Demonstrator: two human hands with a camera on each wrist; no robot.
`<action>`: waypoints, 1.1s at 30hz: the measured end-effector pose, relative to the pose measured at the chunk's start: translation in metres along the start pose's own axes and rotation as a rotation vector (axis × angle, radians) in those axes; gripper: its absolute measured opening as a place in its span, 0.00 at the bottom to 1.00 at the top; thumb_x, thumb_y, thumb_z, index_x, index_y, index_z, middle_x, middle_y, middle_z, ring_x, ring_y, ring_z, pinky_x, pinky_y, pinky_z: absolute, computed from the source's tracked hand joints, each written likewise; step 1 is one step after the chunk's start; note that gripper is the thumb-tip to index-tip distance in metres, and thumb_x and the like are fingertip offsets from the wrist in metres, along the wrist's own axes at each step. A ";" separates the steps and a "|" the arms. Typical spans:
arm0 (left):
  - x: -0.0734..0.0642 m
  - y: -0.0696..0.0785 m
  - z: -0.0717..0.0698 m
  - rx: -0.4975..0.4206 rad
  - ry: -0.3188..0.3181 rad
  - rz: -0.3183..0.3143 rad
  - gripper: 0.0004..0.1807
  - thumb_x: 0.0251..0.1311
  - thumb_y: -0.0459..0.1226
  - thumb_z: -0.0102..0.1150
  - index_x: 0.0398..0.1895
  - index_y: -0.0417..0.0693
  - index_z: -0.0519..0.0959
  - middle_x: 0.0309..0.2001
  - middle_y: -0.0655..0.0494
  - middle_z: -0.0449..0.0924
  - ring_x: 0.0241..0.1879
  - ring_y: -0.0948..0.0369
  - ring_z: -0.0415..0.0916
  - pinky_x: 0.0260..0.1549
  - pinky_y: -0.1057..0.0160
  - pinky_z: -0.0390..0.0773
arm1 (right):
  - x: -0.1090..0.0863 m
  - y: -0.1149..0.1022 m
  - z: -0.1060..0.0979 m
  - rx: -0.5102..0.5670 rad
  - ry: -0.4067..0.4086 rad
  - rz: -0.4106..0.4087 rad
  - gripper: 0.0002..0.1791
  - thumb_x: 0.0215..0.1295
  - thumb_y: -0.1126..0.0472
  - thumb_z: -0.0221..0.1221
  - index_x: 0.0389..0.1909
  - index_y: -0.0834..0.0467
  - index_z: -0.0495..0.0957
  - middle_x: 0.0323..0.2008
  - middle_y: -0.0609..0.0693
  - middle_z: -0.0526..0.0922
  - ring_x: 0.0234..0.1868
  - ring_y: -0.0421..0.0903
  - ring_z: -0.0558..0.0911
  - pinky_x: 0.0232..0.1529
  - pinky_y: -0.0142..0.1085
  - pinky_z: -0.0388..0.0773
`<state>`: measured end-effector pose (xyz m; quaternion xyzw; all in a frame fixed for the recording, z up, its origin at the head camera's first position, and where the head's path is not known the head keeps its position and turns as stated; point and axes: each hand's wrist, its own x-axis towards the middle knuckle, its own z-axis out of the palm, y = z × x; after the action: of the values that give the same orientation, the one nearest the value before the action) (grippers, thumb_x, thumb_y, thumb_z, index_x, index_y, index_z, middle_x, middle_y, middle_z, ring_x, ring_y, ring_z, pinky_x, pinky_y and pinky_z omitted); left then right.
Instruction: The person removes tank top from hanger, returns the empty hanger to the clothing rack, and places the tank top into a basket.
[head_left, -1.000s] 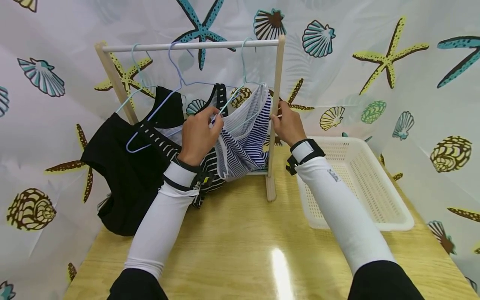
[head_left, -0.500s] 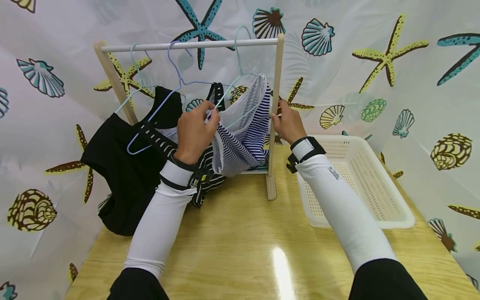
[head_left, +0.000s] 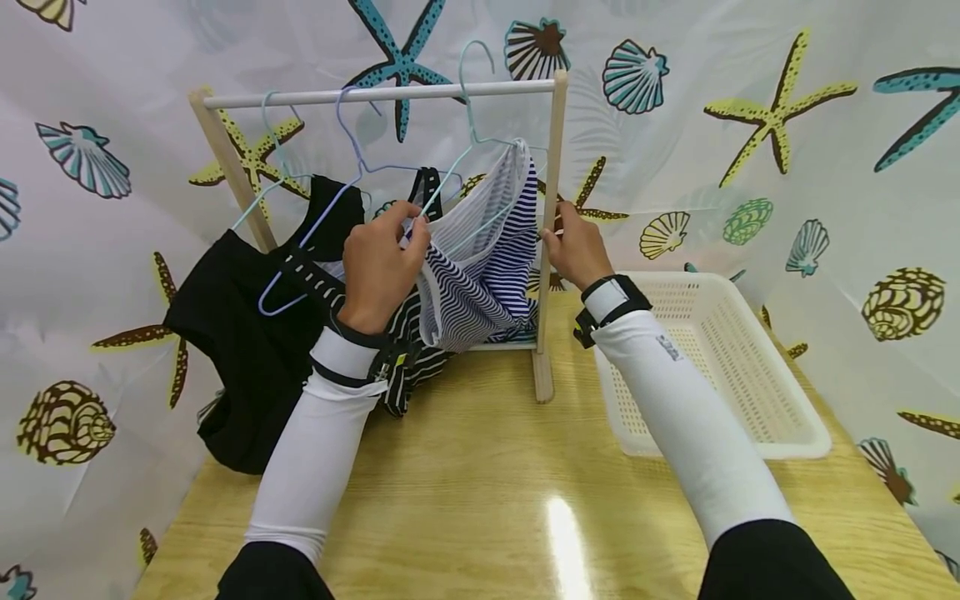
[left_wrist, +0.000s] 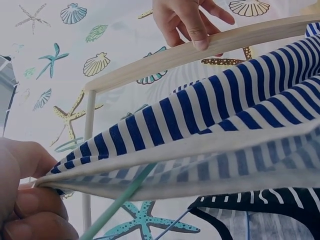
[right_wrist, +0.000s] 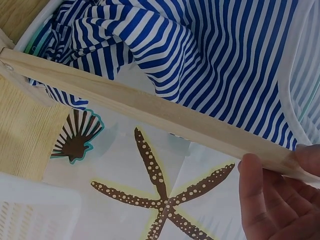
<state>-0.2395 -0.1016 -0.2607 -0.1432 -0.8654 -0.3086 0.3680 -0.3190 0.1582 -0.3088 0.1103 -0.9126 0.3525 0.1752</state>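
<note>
Raised and shifted left since the earlier frame, the mint hanger [head_left: 472, 123] bears the striped garment [head_left: 513, 262] near the right post [head_left: 555, 142]. The left hand [head_left: 381, 271] pinches the garment's edge; the right hand [head_left: 577, 248] grips the post. Best brace firmly and draw fabric gently, lest the rack tip.

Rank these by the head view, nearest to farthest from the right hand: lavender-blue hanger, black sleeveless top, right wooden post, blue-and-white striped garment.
1. Right wooden post: held in the right hand.
2. Blue-and-white striped garment: just left of the post.
3. Lavender-blue hanger: farther left, mid-rail.
4. Black sleeveless top: at the rack's left end.
</note>
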 end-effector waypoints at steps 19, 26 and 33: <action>-0.010 -0.004 -0.009 -0.017 0.054 0.018 0.13 0.66 0.39 0.54 0.41 0.39 0.83 0.13 0.54 0.59 0.13 0.58 0.56 0.13 0.59 0.53 | -0.002 0.000 0.004 -0.006 -0.022 0.007 0.19 0.72 0.62 0.53 0.59 0.64 0.65 0.48 0.64 0.79 0.47 0.58 0.82 0.44 0.50 0.78; -0.012 -0.002 -0.015 -0.025 0.063 0.034 0.13 0.66 0.39 0.54 0.41 0.40 0.84 0.13 0.53 0.59 0.13 0.59 0.56 0.13 0.59 0.54 | -0.002 -0.001 0.002 -0.007 -0.016 0.003 0.18 0.72 0.62 0.52 0.57 0.65 0.65 0.49 0.65 0.79 0.47 0.59 0.82 0.43 0.51 0.79; -0.013 0.002 -0.025 -0.036 0.056 0.038 0.14 0.67 0.40 0.54 0.42 0.40 0.84 0.15 0.52 0.63 0.15 0.58 0.57 0.15 0.59 0.54 | 0.000 -0.001 0.001 -0.008 -0.013 0.006 0.18 0.72 0.61 0.51 0.58 0.64 0.65 0.49 0.64 0.79 0.47 0.59 0.82 0.44 0.50 0.79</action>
<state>-0.2156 -0.1161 -0.2559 -0.1574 -0.8462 -0.3209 0.3953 -0.3190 0.1570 -0.3085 0.1090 -0.9156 0.3486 0.1684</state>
